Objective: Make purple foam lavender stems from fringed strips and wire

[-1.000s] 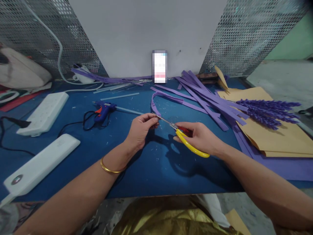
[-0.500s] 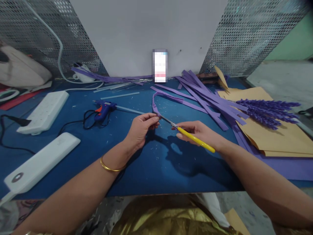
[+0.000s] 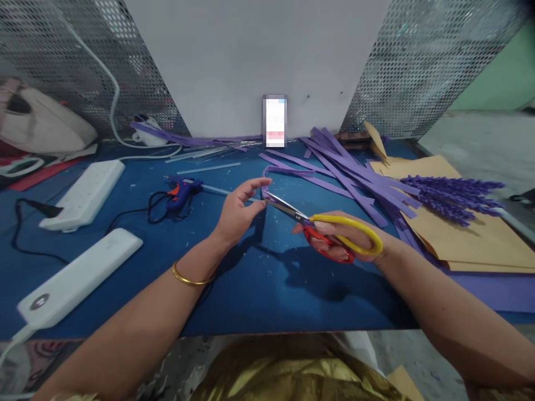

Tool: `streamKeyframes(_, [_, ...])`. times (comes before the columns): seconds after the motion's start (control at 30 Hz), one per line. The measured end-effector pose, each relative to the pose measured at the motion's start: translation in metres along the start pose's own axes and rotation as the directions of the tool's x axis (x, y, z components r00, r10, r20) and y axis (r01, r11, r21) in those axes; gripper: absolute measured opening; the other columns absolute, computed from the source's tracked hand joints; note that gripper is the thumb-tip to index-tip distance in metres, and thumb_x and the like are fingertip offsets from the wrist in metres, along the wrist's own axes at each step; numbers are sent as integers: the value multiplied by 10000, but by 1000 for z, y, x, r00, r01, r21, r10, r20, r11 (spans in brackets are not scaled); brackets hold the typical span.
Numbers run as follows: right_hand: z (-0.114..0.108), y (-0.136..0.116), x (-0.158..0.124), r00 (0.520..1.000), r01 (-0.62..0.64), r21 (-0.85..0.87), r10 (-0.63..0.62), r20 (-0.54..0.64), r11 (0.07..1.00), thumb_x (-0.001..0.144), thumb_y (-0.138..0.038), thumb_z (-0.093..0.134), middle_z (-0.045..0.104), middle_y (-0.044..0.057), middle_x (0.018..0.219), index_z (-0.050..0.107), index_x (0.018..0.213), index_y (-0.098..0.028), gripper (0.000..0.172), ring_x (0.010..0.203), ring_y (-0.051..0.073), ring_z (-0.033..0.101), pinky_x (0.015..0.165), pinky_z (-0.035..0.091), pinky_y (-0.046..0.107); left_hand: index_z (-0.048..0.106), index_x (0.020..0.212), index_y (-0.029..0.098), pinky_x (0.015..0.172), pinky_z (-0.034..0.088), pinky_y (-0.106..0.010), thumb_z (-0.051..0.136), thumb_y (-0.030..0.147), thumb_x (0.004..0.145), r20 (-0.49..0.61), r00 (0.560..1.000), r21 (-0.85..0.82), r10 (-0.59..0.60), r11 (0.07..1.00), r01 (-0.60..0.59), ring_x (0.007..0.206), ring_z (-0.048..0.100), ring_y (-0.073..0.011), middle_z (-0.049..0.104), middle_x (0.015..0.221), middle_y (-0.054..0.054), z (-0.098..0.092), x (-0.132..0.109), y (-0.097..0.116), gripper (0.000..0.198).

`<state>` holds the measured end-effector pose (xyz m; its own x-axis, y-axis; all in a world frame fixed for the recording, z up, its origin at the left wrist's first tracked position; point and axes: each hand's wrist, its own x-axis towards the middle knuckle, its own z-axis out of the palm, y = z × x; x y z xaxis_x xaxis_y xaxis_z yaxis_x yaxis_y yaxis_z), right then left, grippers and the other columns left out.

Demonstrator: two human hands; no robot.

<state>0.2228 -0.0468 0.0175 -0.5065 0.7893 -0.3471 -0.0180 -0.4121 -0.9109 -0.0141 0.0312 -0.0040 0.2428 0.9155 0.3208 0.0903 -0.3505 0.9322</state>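
My left hand (image 3: 242,209) has a narrow purple paper strip (image 3: 288,170) at its fingertips, with the forefinger and thumb parted around the strip's near end. The strip bends up and trails off to the right over the table. In my right hand (image 3: 334,236) is a pair of scissors (image 3: 361,228) with one yellow and one red handle, my fingers through the loops. The scissor blades are parted, and their tips point left at the strip beside my left fingertips. Whether the blades touch the strip I cannot tell.
Purple strips (image 3: 346,167) lie heaped at the back right, near a purple flower bunch (image 3: 455,195) on brown paper (image 3: 480,245). Left are a blue glue gun (image 3: 181,195), a power strip (image 3: 86,195) and a white device (image 3: 81,275). A phone (image 3: 275,122) stands at the back.
The scissors have turned so both handles show, and their blades have opened. My left forefinger and thumb have moved apart at the strip. The view has shifted slightly.
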Motion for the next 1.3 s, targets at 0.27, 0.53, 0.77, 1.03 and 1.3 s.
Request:
streamKeyframes(0.27, [-9,3,2,963,-11,191,-40,265,982,875,-610,569,455,-30,693,627,1186,-128,576,418,42,266,363,190,205,751,751,180,742,480,-276,709,363,834,146,988,-128,-56,989,75,706,619,-149,701,713,-24,6,-8,9,206])
streamKeyframes(0.53, [-8,-7,-7,889,382,-246,-426,-165,891,792,-617,655,493,-6,713,619,1251,-171,641,522,111,382,481,328,272,789,901,172,428,256,-223,746,350,785,37,960,-376,-279,886,272,434,383,-62,555,533,28,5,-10,21,216])
streamKeyframes(0.77, [-11,4,1,804,193,-706,-523,-285,681,700,-425,830,543,3,817,656,1226,-205,596,724,158,470,652,422,277,776,798,178,416,222,-242,753,413,766,-14,957,-363,-291,893,266,411,346,-62,522,495,32,8,-11,24,238])
streamKeyframes(1.03, [-4,6,1,866,135,-730,-438,-241,670,747,-477,779,631,36,885,669,1239,-182,585,754,179,539,695,465,290,767,763,171,435,275,-244,714,373,783,17,953,-331,-302,898,291,428,382,-73,522,496,26,11,-15,28,210])
streamKeyframes(1.3, [-7,11,4,873,105,-756,-424,-241,646,744,-493,773,663,42,876,673,1270,-196,612,756,191,552,667,464,288,733,704,182,437,285,-253,678,325,793,9,952,-307,-305,905,293,424,385,-78,528,499,17,12,-15,29,176])
